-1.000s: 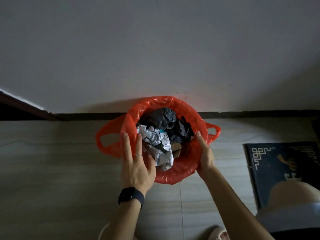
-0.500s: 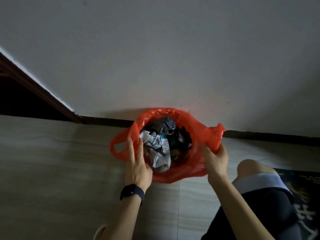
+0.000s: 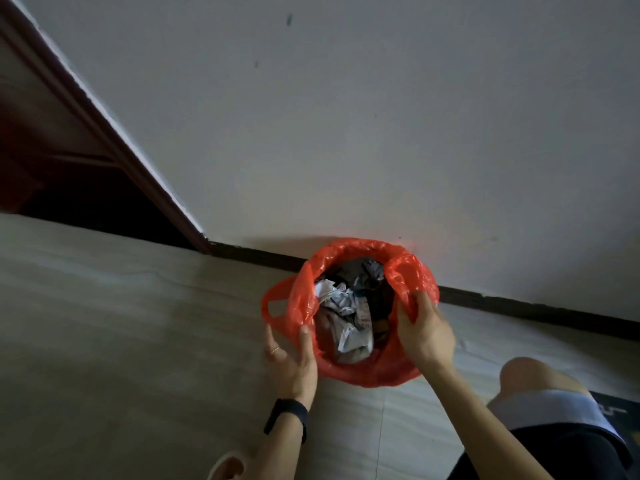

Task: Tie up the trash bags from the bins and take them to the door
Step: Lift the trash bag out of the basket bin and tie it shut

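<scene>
Since half a second ago the right hand (image 3: 423,332) has pulled its side of the bag's rim up and inward over the opening, and the left hand (image 3: 293,356) has slid off the rim to the bag's outer left side. In the head view the thin red plastic trash bag (image 3: 356,370) stands on the pale tiled floor (image 3: 121,341), close against the white wall (image 3: 381,133) and its dark skirting board (image 3: 536,308). The right hand's fingers (image 3: 414,299) are curled tight on a bunched fold of the red plastic at the right rim. The left hand's fingers are straight and spread apart; its thumb (image 3: 305,336) touches the bag's side just below the left handle loop (image 3: 268,301), which sticks out free. The bag's mouth is open, showing crumpled white paper (image 3: 341,303) and dark grey plastic wrap (image 3: 365,273) inside. A black wristband (image 3: 286,425) sits on the left wrist and a thin ring (image 3: 275,350) on one left finger. A dark reddish-brown door frame (image 3: 104,133) slants down at the left. A bare knee (image 3: 530,374) above dark shorts (image 3: 554,455) shows at the lower right.
</scene>
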`<state>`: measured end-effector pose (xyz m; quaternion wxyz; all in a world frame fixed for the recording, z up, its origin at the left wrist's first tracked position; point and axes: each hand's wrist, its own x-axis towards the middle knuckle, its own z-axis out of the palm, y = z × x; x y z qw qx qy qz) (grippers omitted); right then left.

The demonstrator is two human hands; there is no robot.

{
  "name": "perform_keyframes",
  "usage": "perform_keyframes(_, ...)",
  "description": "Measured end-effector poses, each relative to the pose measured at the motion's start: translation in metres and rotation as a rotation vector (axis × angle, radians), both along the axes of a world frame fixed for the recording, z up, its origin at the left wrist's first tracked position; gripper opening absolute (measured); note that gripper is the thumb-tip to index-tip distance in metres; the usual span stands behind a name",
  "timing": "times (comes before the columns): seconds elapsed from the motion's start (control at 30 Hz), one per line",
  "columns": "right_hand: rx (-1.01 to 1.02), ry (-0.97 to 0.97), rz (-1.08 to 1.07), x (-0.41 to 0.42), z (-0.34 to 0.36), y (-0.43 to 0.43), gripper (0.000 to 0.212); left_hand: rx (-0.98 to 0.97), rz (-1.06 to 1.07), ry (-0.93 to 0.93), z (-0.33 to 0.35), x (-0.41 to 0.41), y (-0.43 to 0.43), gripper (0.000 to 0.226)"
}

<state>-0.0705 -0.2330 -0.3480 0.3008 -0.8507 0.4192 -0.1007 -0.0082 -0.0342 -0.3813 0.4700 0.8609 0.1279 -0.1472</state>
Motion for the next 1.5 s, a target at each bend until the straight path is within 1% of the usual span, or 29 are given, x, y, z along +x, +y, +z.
perform_keyframes(0.03,-0.028,0.013,-0.002,0.0,-0.002,0.002,0.021,-0.076,0.067,0.209,0.002,0.002,0.0,0.092)
perform_keyframes(0.07,-0.056,0.008,-0.002,-0.001,-0.003,0.005,0.022,-0.245,0.14,0.407,0.005,0.005,-0.001,0.093)
perform_keyframes(0.1,-0.082,-0.001,-0.008,-0.002,-0.005,0.006,0.022,-0.46,0.187,0.584,0.008,0.007,-0.003,0.091)
perform_keyframes(0.13,-0.112,-0.011,-0.007,-0.002,-0.008,0.007,0.022,-0.623,0.217,0.687,0.011,0.008,-0.004,0.083)
perform_keyframes(0.17,-0.145,-0.019,-0.002,-0.002,-0.011,0.007,0.022,-0.716,0.213,0.727,0.013,0.009,-0.005,0.073)
perform_keyframes(0.23,-0.2,-0.036,0.027,-0.003,-0.017,0.01,0.019,-0.781,0.19,0.717,0.01,0.011,-0.001,0.06)
perform_keyframes(0.3,-0.254,-0.072,0.06,-0.004,-0.022,0.013,0.014,-0.806,0.18,0.691,0.008,0.013,0.005,0.06)
perform_keyframes(0.4,-0.312,-0.103,0.094,-0.006,-0.026,0.017,0.01,-0.73,0.248,0.669,0.009,0.017,0.011,0.059)
perform_keyframes(0.47,-0.322,-0.099,0.109,-0.006,-0.027,0.018,0.011,-0.692,0.304,0.686,0.011,0.02,0.014,0.062)
perform_keyframes(0.53,-0.327,-0.095,0.114,-0.007,-0.029,0.017,0.014,-0.666,0.303,0.712,0.015,0.022,0.016,0.06)
perform_keyframes(0.63,-0.336,-0.113,0.128,-0.005,-0.03,0.017,0.016,-0.56,0.283,0.665,0.021,0.027,0.017,0.035)
perform_keyframes(0.7,-0.357,-0.128,0.127,-0.006,-0.033,0.016,0.013,-0.51,0.267,0.558,0.025,0.03,0.012,0.021)
perform_keyframes(0.77,-0.363,-0.134,0.13,-0.006,-0.035,0.016,0.013,-0.367,0.192,0.356,0.029,0.028,0.007,0.021)
perform_keyframes(0.83,-0.362,-0.135,0.133,-0.006,-0.036,0.017,0.015,-0.231,0.168,0.183,0.037,0.018,0.002,0.022)
perform_keyframes(0.9,-0.36,-0.141,0.128,-0.005,-0.037,0.017,0.016,-0.137,0.156,0.067,0.045,0.009,-0.005,0.026)
perform_keyframes(0.97,-0.366,-0.148,0.122,-0.006,-0.038,0.016,0.016,-0.095,0.105,-0.036,0.056,0.002,-0.014,0.024)
perform_keyframes(1.03,-0.372,-0.142,0.124,-0.005,-0.038,0.017,0.015,-0.09,0.036,-0.082,0.061,0.005,-0.02,0.023)
perform_keyframes(1.13,-0.341,-0.117,0.128,-0.005,-0.033,0.019,0.016,-0.059,-0.115,-0.056,0.06,0.019,-0.024,0.023)
perform_keyframes(1.17,-0.322,-0.111,0.131,-0.005,-0.033,0.019,0.016,-0.036,-0.134,-0.047,0.06,0.025,-0.024,0.021)
perform_keyframes(1.23,-0.238,-0.088,0.129,-0.006,-0.025,0.018,0.017,-0.03,-0.142,-0.008,0.063,0.039,-0.023,0.019)
perform_keyframes(1.27,-0.154,-0.085,0.121,-0.007,-0.02,0.018,0.018,-0.049,-0.152,0.031,0.067,0.045,-0.023,0.02)
perform_keyframes(1.33,0.1,-0.155,0.072,-0.007,-0.004,0.014,0.017,-0.09,-0.174,0.06,0.076,0.054,-0.022,0.027)
perform_keyframes(1.37,0.233,-0.222,0.031,-0.006,0.007,0.013,0.013,-0.101,-0.185,0.023,0.08,0.058,-0.022,0.028)
perform_keyframes(1.4,0.323,-0.289,-0.01,-0.005,0.02,0.012,0.01,-0.099,-0.2,-0.042,0.082,0.061,-0.022,0.024)
perform_keyframes(1.43,0.366,-0.344,-0.042,-0.005,0.032,0.012,0.01,-0.097,-0.219,-0.114,0.089,0.061,-0.024,0.021)
perform_keyframes(1.5,0.394,-0.411,-0.056,-0.003,0.053,0.01,0.013,-0.1,-0.219,-0.234,0.099,0.056,-0.033,0.026)
